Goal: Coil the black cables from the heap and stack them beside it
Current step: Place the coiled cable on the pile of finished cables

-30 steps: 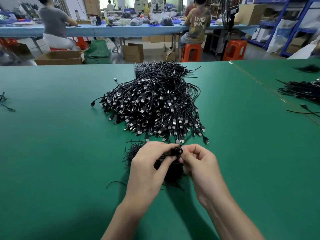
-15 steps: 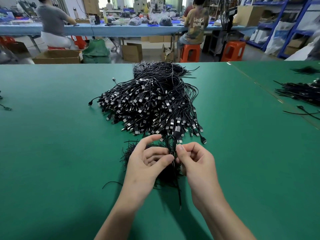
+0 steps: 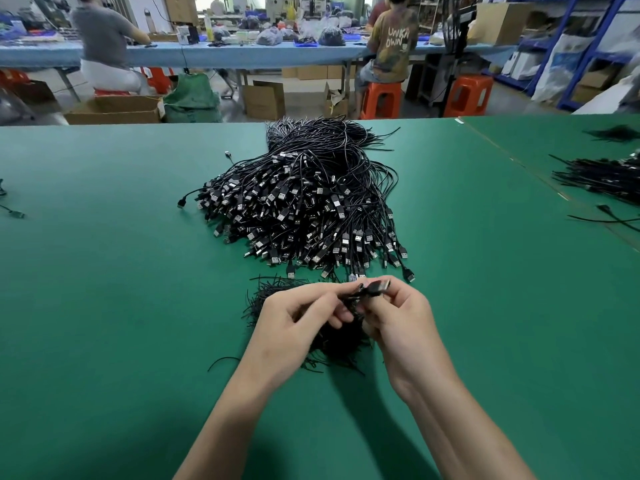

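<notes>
Cable [image 3: 376,287] now bunched tighter between left hand [image 3: 291,329] and right hand [image 3: 405,323].

With fingers [image 3: 311,293] curled, left hand [image 3: 291,330] meets right hand [image 3: 405,317].

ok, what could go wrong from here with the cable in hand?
1. The cable is only pinched between the left hand and right hand; its loops may spring open if either grip slips.
2. The heap ends just beyond the fingers, so a trailing strand might snag its plugs and drag them.
3. A dark, wispy pile lies directly under the hands; a dropped cable could tangle into it.
</notes>
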Tool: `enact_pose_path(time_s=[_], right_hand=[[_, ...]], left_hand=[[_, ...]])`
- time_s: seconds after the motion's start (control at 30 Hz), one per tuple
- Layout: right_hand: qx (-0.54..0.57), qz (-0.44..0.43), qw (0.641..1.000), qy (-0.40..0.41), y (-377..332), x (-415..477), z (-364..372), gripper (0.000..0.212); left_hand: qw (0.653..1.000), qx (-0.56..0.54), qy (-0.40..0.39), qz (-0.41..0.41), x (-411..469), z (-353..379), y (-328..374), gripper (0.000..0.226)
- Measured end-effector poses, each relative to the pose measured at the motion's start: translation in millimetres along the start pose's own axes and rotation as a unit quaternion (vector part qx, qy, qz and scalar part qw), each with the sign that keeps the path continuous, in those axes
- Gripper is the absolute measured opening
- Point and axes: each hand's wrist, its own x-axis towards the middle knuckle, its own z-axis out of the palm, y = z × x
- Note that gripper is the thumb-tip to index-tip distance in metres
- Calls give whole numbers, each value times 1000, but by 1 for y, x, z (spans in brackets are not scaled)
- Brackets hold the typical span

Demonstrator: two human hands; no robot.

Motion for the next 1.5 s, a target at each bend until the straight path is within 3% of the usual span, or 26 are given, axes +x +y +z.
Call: enact_pose_path(time_s=[0.2,0.33,0.47,0.67,0.8,0.93,1.0,1.1,1.17,1.27,1.37,1.5], right_hand=[[-72,-77,994,6,0,-2,2,19],[-54,-61,997,14,0,-3,3,20],[-43,-47,998,13,-4,-1,0,19],[-95,-70,993,-1,-9,0,-8,18],[17,39,999,-27,-6,0,-10,21],[98,111,988,-36,-5,2,-11,21],[100,105,989,-32,-5,3,-12,20],[43,60,997,-22,-5,2,-13,20],[18,25,999,-19,-4,0,-11,18],[-8,-20,1000,-20,-5,-3,-10,18],[-37,-40,998,-10,-4,-4,-10,19],[-39,-29,999,-3,-2,-2,-12,19]], left_hand=[[992,-86,35,-88,3,2,0,10],[979,-163,75,-93,2,6,-3,45],[994,-65,75,-45,4,9,-3,59],[996,35,85,-12,5,11,3,55],[987,130,73,56,3,10,6,43],[951,246,91,161,2,9,6,34],[966,209,91,124,0,8,5,33],[997,60,38,5,-5,12,6,31],[996,-59,21,-60,-6,15,7,22],[986,-123,45,-105,-7,16,6,14],[974,-178,68,-123,-6,15,-1,21],[972,-197,58,-115,-4,16,-4,54]])
